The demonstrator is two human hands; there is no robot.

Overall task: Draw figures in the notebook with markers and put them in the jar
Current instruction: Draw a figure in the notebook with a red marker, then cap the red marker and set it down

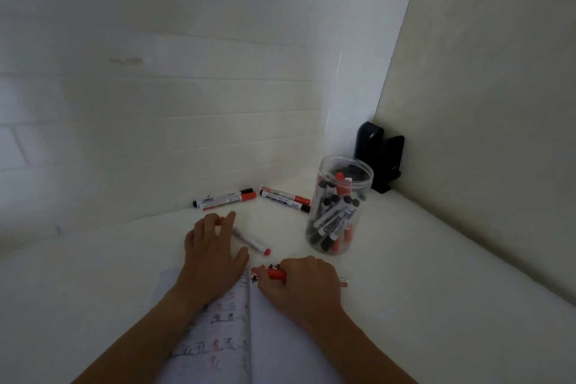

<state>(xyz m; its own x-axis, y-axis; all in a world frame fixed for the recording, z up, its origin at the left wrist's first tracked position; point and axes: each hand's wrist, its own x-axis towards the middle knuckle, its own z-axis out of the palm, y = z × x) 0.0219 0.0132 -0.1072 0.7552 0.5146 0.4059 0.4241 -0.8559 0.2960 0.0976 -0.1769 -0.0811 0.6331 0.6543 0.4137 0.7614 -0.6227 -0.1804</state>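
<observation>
White tiled wall [156,87] at the back, a plain beige panel [483,103] on the right, and a white table [436,259] tucked into that corner. An open notebook [230,321] lies near the bottom of the view, pages covered in red and black drawn figures, and both forearms come in over it. Right hand [304,285] sits at the top of the right page with its fingers curled around a red-capped marker [276,274], cap end poking out to the left; a bit of the other end shows past the hand on the right. Left hand [210,251] has its palm down over the top left page, fingers reaching forward and touching the far end of a second white marker [251,241] lying diagonally on the table, red cap toward the notebook. Whether those fingers really pinch it or just rest on it, I can't tell. Clear plastic jar [338,206] stands upright, lid off, to the right of both hands and a little beyond them, packed with black and red markers. Two pairs of markers [224,198] [285,198] lie by the wall, beyond the left hand. Some black object [378,156] stands in the corner behind the jar.
</observation>
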